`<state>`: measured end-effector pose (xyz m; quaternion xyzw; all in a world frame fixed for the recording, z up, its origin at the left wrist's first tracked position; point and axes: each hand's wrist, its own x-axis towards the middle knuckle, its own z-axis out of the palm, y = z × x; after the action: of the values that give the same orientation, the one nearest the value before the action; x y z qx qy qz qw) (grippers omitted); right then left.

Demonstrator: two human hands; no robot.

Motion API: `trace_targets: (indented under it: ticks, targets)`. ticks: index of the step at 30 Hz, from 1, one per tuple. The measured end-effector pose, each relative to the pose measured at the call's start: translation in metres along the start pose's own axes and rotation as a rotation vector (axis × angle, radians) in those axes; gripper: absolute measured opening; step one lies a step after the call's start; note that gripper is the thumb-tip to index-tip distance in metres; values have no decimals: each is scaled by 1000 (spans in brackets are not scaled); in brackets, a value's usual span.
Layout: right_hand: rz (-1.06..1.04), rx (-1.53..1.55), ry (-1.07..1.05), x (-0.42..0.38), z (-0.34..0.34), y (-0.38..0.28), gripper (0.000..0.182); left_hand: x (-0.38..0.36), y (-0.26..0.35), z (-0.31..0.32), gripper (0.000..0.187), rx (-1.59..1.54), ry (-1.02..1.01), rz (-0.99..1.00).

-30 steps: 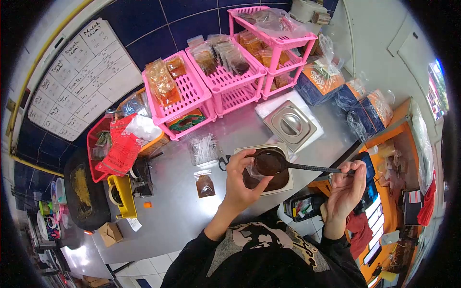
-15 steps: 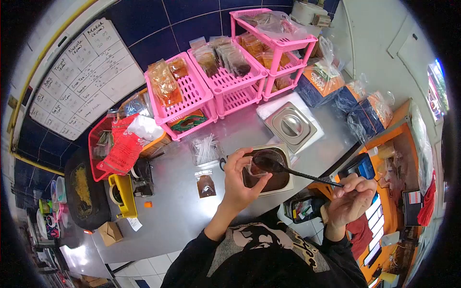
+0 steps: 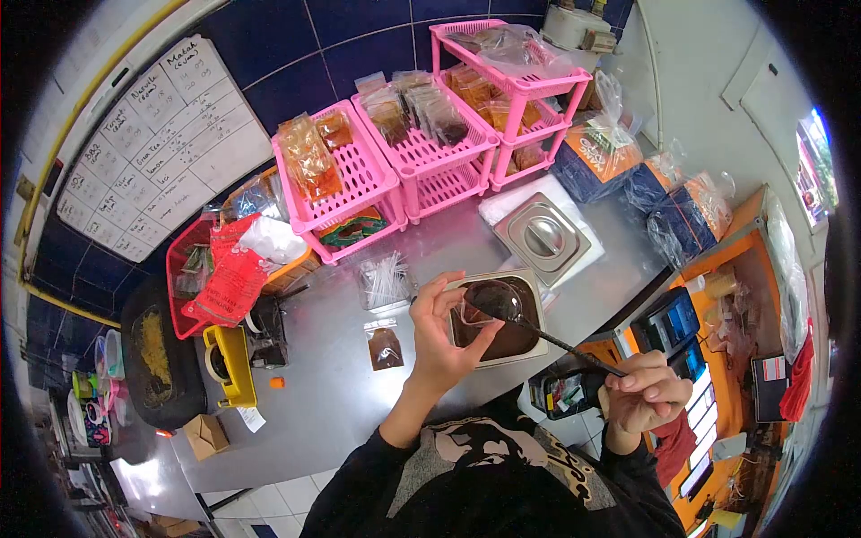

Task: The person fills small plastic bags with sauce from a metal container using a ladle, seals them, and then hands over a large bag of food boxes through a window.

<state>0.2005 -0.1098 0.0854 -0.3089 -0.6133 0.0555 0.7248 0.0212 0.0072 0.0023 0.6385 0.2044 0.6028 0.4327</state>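
Over a steel pan [image 3: 535, 345] of dark brown sauce, my left hand [image 3: 439, 336] pinches a small clear plastic bag [image 3: 471, 314] between thumb and fingers. The bowl of a black ladle [image 3: 567, 348] rests at the bag's mouth; whether it is inside cannot be made out. My right hand [image 3: 646, 393] grips the far end of the ladle's handle, which slopes down toward me. To the left of the pan, a filled bag of brown sauce [image 3: 385, 348] lies flat on the steel table [image 3: 332, 394].
Behind the pan sits a steel lid [image 3: 542, 238] on white sheets. A tub of white sticks [image 3: 384, 281] stands near pink racks [image 3: 381, 179] bearing filled sachets. At left are a yellow tape dispenser [image 3: 235, 372] and a red basket [image 3: 182, 309]. Wrapped orange-and-blue packs [image 3: 596, 161] stand at back right.
My right hand has come down and slightly left, lowering the handle end and tilting the ladle more steeply. Its fingers have curled further round the handle. My left hand has barely shifted.
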Motion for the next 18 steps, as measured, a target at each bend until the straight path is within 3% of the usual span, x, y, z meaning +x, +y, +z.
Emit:
trace_targets:
  ticks: [5, 9, 11, 12, 14, 16, 18]
  targets:
    - [-92, -30, -108, -2, -6, 3, 26, 5, -1, -1, 81, 19, -7, 12]
    - [-30, -25, -62, -6, -3, 5, 26, 13, 5, 2, 83, 30, -11, 53]
    - [142, 55, 174, -9, 0, 9, 26, 15, 7, 4, 84, 73, -1, 54]
    - [138, 57, 174, -9, 3, 10, 26, 16, 9, 4, 84, 74, -2, 58]
    - [479, 152, 508, -7, 7, 14, 22, 18, 12, 5, 85, 91, 4, 43]
    - [542, 234, 509, -7, 4, 20, 21, 17, 11, 5, 85, 91, 8, 48]
    - [785, 418, 640, -10, 1, 32, 22, 17, 10, 5, 85, 89, 15, 54]
